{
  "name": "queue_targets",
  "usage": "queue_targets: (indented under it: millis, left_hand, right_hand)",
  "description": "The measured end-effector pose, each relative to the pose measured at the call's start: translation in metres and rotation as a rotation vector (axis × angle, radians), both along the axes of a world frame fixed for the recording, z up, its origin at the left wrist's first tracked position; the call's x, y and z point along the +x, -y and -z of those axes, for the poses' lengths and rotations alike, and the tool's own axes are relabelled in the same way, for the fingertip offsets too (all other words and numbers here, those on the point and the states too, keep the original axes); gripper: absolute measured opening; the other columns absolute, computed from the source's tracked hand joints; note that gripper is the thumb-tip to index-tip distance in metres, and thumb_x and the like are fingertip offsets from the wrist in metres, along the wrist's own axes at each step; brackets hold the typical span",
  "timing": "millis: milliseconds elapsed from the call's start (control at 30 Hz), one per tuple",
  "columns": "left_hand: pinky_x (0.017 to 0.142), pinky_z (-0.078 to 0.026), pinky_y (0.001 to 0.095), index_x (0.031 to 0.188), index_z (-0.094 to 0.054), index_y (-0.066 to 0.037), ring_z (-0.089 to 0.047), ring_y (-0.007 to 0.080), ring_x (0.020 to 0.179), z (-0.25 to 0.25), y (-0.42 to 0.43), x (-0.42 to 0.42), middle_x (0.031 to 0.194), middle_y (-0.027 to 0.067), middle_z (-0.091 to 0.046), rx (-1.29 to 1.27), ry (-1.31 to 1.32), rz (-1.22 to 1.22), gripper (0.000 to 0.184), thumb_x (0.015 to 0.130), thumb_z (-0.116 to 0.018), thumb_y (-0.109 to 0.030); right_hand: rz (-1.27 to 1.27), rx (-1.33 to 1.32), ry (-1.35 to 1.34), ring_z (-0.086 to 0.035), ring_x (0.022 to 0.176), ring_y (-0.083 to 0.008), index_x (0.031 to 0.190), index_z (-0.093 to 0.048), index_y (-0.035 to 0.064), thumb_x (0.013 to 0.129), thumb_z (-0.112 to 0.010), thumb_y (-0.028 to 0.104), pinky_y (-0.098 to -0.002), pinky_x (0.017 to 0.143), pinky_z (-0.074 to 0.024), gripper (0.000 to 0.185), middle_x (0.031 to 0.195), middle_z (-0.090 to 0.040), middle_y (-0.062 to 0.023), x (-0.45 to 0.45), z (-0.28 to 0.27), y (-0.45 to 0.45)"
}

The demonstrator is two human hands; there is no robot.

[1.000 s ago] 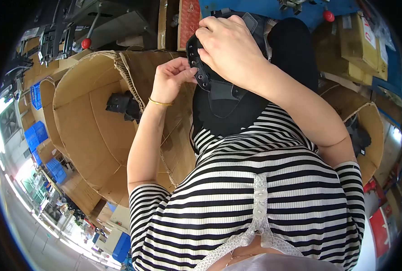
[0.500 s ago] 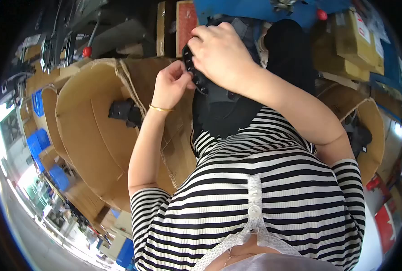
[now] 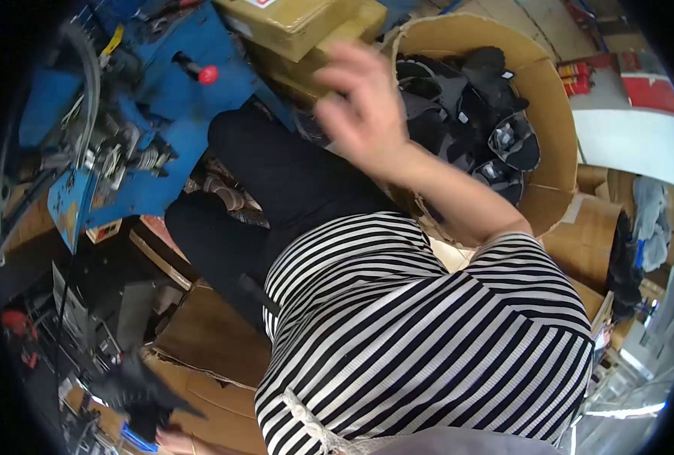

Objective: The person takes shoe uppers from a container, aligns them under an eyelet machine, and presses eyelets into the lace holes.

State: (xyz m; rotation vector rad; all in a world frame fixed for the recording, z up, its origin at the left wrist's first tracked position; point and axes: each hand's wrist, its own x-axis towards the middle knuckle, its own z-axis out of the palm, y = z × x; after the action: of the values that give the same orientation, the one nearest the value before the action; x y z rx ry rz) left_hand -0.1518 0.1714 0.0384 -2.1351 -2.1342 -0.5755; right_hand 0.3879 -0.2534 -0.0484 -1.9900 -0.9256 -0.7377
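My right hand [image 3: 363, 106] is raised beside the right-hand carton, blurred by motion. Its fingers are apart and nothing shows in them. At the lower left edge, my left hand [image 3: 176, 441] is partly cut off by the frame. Its fingers close on a black fabric piece [image 3: 141, 394], which hangs out over the left carton [image 3: 223, 334]. Several black padded pieces [image 3: 466, 106] with grey parts lie heaped inside the large round-walled carton [image 3: 553, 114] on the right.
A blue machine table [image 3: 193, 106] with a red-knobbed lever [image 3: 207, 74] and metal fittings [image 3: 117, 163] stands in front. Taped boxes [image 3: 299, 30] are stacked between it and the right carton. A white surface [image 3: 633, 148] lies further right.
The view has swung to the right. Both hands have left the lap, where they worked on a black piece: the left moved out left with a black piece, the right rose away from it.
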Motion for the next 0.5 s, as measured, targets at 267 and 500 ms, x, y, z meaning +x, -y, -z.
queue_targets:
  millis: [267,500]
  left_hand:
    - [0.053,-0.05,0.041,0.087,-0.064,0.002,-0.062,0.028,0.056,-0.019,0.042,-0.017,0.068,0.0151,-0.064,-0.182,-0.535,-0.258,0.046,0.093,-0.052,-0.042]
    - [0.055,-0.051,0.0422,0.08,-0.063,0.0,-0.066,0.0307,0.061,0.01,0.005,0.065,0.07,0.0151,-0.067,-0.113,-0.432,0.285,0.05,0.094,-0.053,-0.047]
  right_hand:
    - [0.601,-0.819,-0.973,-0.055,0.111,-0.0414,0.115,-0.059,-0.0007,0.075,-0.071,0.043,-0.0459,0.097,-0.0445,0.06,0.119,-0.055,-0.0248,0.047,0.117,0.192]
    - [0.536,-0.647,-0.833,-0.058,0.103,-0.0418,0.115,-0.061,0.0023,0.062,-0.084,0.029,-0.0436,0.092,-0.0478,0.064,0.115,-0.056,-0.0243,0.063,0.17,0.211]
